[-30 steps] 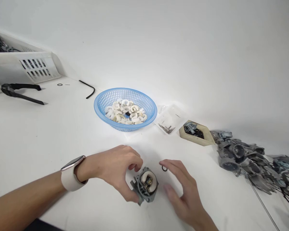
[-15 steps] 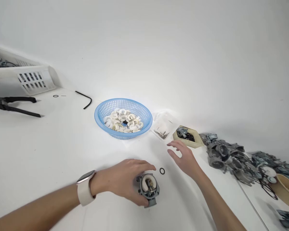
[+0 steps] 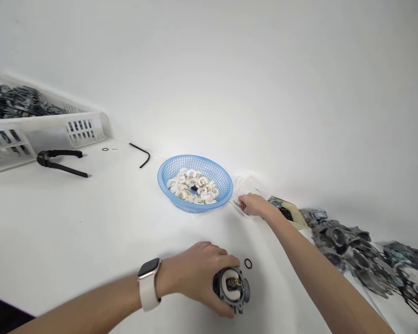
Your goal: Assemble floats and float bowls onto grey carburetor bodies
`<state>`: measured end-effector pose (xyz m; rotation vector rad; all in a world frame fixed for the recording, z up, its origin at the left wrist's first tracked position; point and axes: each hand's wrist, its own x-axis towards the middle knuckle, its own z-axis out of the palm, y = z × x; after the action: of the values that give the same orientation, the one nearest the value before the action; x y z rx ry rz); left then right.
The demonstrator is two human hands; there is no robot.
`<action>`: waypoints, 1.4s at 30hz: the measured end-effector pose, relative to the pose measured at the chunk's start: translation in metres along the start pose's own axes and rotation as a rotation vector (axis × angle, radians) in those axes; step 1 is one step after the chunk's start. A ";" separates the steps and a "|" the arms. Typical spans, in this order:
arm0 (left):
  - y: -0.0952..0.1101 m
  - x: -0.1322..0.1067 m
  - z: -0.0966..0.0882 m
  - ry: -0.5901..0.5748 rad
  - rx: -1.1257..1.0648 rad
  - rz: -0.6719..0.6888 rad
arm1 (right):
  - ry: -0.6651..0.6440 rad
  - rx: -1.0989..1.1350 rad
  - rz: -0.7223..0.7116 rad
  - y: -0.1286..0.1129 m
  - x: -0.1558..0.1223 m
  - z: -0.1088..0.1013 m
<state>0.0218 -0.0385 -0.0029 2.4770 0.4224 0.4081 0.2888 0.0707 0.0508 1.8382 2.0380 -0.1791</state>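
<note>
My left hand (image 3: 205, 276) is wrapped round the side of a grey metal carburetor body (image 3: 244, 290) on the table, thumb below and fingers above. A white ring-shaped float (image 3: 226, 284) with brass parts at its middle sits in the carburetor's open face. Farther forward, my right hand (image 3: 253, 204) reaches down to a clear plastic bag (image 3: 245, 184) with thin metal pins (image 3: 239, 205) in it. Its fingers are bunched together at the pins, and their tips are partly hidden. A black O-ring (image 3: 248, 263) lies just right of the carburetor.
A blue basket (image 3: 167, 190) holds many white floats. Right of the bag stand a cream tray (image 3: 299, 218) and a heap of carburetor bodies (image 3: 348, 246). At left are black-handled pliers (image 3: 64, 162), a bent black rod (image 3: 142, 150) and a white crate (image 3: 55, 132) of metal parts.
My right hand has moved forward from above the table to the bag of pins, its fingers drawing together. The carburetor in my left hand has been turned. The view has shifted left.
</note>
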 end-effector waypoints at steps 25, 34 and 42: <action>0.003 -0.001 0.000 0.015 0.058 0.017 | 0.314 0.095 0.027 -0.004 -0.032 -0.034; 0.008 0.000 -0.005 0.152 0.033 0.063 | 0.594 0.146 -0.314 -0.096 -0.068 -0.112; 0.009 0.001 -0.003 0.190 0.136 0.130 | 0.427 0.032 -0.316 -0.118 -0.012 -0.115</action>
<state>0.0233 -0.0437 0.0046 2.6162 0.3774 0.6929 0.1514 0.0835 0.1413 1.6672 2.6275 0.1086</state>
